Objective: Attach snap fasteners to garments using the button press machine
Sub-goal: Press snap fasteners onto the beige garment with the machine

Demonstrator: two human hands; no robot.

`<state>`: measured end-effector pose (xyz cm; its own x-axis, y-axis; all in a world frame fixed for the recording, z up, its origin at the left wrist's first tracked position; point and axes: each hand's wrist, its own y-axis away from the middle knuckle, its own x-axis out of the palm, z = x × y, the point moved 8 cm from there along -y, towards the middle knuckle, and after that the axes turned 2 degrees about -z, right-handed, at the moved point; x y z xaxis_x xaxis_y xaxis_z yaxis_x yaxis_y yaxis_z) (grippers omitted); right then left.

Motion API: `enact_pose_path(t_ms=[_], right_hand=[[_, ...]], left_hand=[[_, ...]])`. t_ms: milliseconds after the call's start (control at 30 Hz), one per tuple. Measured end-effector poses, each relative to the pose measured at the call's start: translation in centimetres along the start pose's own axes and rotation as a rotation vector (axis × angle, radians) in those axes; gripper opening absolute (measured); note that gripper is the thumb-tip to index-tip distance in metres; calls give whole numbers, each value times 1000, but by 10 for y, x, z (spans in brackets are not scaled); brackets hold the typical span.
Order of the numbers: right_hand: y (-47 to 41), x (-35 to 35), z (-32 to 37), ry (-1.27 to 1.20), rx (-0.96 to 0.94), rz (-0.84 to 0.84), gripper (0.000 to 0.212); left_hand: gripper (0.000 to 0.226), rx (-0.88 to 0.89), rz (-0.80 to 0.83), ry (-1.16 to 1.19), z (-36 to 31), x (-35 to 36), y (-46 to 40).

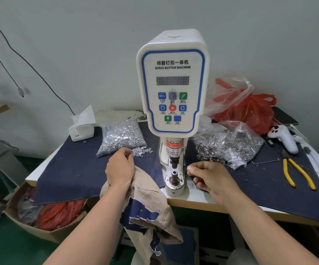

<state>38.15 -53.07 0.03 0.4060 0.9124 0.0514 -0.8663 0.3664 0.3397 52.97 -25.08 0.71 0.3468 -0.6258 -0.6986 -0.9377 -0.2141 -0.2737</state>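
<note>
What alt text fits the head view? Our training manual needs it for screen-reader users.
A person's left hand reaches into loose silver snap parts while holding a tan garment; the right hand rests beside the lower die of a white button press machine.

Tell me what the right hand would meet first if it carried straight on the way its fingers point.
The right hand points left, toward the press's lower die. That die post and its base look like the first thing in line, though depth is hard to judge; the fingertips might pass just in front of it.
</note>
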Motion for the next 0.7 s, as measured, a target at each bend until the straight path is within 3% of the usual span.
enact_pose_path(t_ms=[167,433,700], right_hand=[[1,-3,-6,-81,57,-14,5],[9,23,-13,-259,200,142,3],[23,45,-14,-395,320,178,5]], left_hand=[[15,0,-11,50,1,-2,1],[11,-15,6,65,0,-2,1],[9,-14,26,162,-2,-8,7]])
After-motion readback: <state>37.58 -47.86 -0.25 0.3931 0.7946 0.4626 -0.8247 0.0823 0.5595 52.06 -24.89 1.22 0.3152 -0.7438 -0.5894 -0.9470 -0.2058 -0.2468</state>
